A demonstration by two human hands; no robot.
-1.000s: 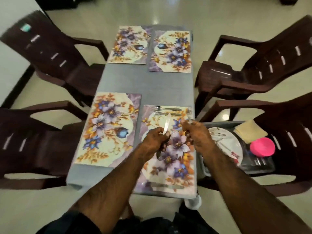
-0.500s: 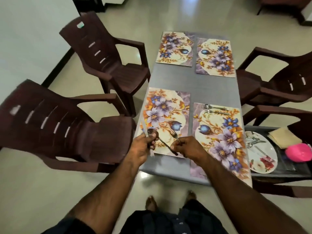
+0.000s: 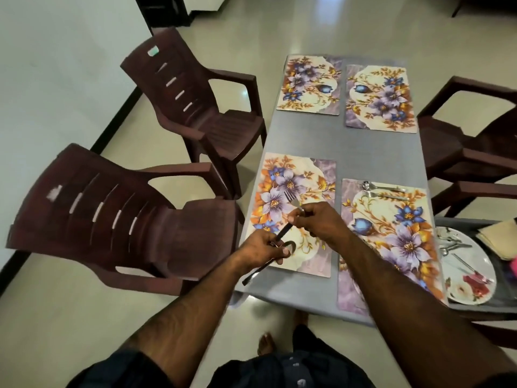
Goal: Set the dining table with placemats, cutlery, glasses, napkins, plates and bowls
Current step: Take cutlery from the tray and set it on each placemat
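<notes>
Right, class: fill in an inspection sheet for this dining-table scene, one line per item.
Surface: grey table, four floral placemats.
Job's things: spoon and second fork on the near right mat; plate with cutlery on a side tray.
Clutter: nothing seen.
Hands: right hand pinches fork; left hand grips cutlery.
Cables: nothing seen.
Surroundings: brown chairs, tiled floor.

surface: grey table (image 3: pixel 372 152) | directly on it: four floral placemats (image 3: pixel 309 85) in two rows
</notes>
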